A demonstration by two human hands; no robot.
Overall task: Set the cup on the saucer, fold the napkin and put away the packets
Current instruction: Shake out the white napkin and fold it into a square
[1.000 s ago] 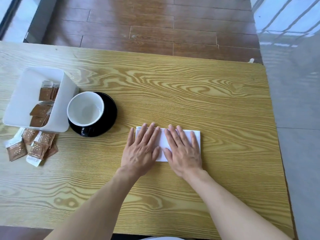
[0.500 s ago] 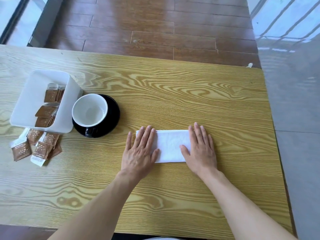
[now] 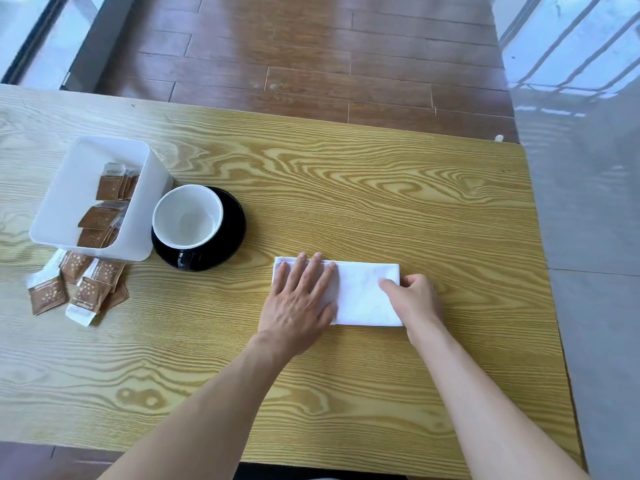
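Now, napkin (image 3: 360,292) lies flat on the table (image 3: 381,188) in front of me, a long white strip, right of the cup (image 3: 188,216), which already sits on the black saucer (image 3: 232,220). My left hand (image 3: 299,303) rests on its left end, fingers straight and slightly spread, palm down, pinning it. My right hand (image 3: 415,299) is at the right short edge, fingers curled, thumb on top of the cloth, apparently pinching that end; the fingertips underneath are hidden.

Handling, my guess: light, soft, limp, no stiffness to hold a crease by itself. Likely slides on smooth wood unless anchored. Best taken at the right edge near both corners, lifted low, carried over toward the left.

Packets (image 3: 76,289) lie loose beside the white bin (image 3: 145,237); more already inside.
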